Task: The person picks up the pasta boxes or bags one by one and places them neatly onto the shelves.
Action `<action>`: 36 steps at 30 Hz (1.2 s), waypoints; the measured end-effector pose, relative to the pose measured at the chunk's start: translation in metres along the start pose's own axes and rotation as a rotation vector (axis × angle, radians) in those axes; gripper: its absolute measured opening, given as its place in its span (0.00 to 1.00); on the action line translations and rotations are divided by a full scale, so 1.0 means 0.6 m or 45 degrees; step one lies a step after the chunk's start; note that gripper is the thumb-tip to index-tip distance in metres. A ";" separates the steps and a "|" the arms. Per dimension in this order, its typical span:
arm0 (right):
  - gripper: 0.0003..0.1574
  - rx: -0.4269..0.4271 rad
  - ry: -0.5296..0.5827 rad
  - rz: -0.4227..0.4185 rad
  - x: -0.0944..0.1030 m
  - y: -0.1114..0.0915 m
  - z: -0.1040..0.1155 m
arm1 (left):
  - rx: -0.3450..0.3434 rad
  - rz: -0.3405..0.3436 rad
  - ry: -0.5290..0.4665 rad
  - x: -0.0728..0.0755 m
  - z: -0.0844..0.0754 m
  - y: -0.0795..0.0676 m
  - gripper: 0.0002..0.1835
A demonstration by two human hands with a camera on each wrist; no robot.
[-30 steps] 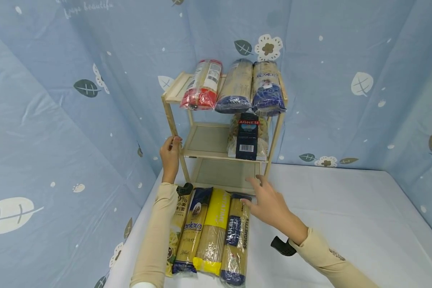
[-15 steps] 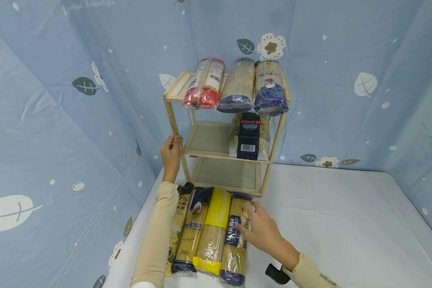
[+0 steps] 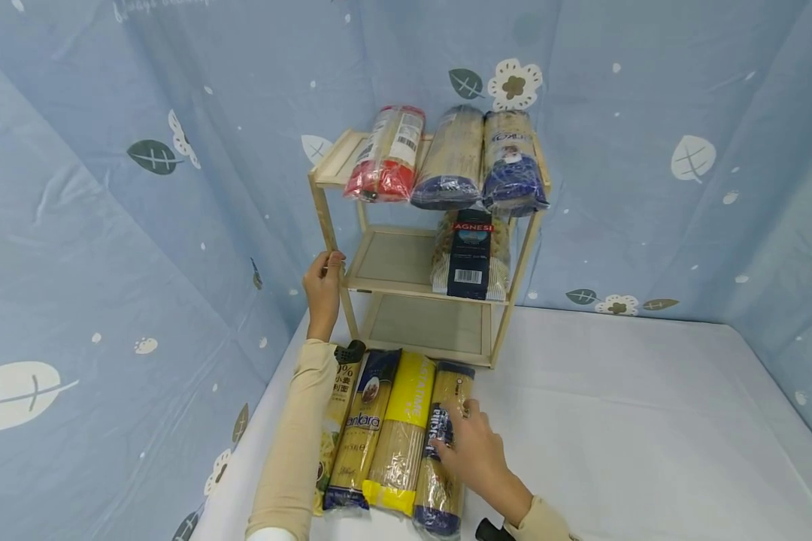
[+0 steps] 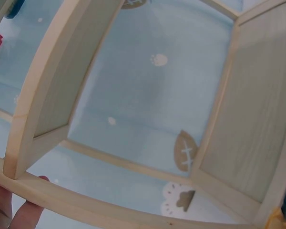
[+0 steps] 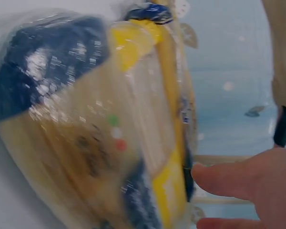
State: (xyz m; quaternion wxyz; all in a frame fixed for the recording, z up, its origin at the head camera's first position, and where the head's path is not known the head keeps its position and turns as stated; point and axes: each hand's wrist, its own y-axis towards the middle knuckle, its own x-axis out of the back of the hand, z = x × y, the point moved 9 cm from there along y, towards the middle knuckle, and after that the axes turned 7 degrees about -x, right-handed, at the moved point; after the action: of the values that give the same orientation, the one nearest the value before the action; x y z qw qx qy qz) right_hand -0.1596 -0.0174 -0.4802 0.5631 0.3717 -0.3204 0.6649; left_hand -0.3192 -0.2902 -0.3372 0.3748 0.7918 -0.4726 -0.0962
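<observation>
Grips the rack (image 3: pixel 426 289) by its left front post (image 3: pixel 323 218) with the left hand (image 3: pixel 322 289), at mid-left of the head view. Appears to hold nothing with the right hand (image 3: pixel 479 458): loosely bent, with thumb set apart from fingers, over the blue-labelled packet (image 3: pixel 440 481) at lower centre. Cannot confirm contact with the wrapper.

Noted as changed: over the last second, has brought the right hand down from beside the bottom shelf (image 3: pixel 429 327), first to the packet's right edge, now over its middle. Has kept the left hand on the post throughout. Found unmoved: blue-labelled packet, flat on the table (image 3: pixel 602 421), last on the right in the row of four, next to the yellow packet (image 3: pixel 397 443). Judged to mean: reach all but complete, with no firm hold or lift shown.

Hidden: part of the blue-labelled packet's print, under the fingers; left side of the leftmost packet (image 3: pixel 341 391), behind the left sleeve (image 3: pixel 287 443); top of the black-labelled packet (image 3: pixel 471 259) on the middle shelf, behind packets overhanging from above. Cut off: right sleeve (image 3: pixel 541 522), at the bottom edge. Blurred: packet lettering in the right wrist view, mostly unreadable. Hard to make out: closure of the left thumb, with only fingertips showing behind wood at lower left of the left wrist view.
</observation>
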 end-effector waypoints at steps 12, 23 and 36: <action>0.51 -0.065 -0.134 0.086 -0.085 -0.001 -0.016 | 0.028 -0.013 -0.037 0.000 -0.005 0.001 0.19; 0.51 -0.180 0.062 -0.042 -0.095 0.006 -0.019 | -0.005 -0.033 0.005 0.004 0.001 0.004 0.19; 0.48 -0.252 0.187 -0.172 -0.090 -0.007 -0.051 | -0.014 -0.040 -0.017 0.001 0.000 0.001 0.18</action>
State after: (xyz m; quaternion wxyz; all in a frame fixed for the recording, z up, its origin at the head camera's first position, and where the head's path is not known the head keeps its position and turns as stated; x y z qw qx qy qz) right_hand -0.1547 -0.0186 -0.5421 0.6626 0.2853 -0.3165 0.6160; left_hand -0.3193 -0.2910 -0.3367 0.3746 0.7963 -0.4620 -0.1099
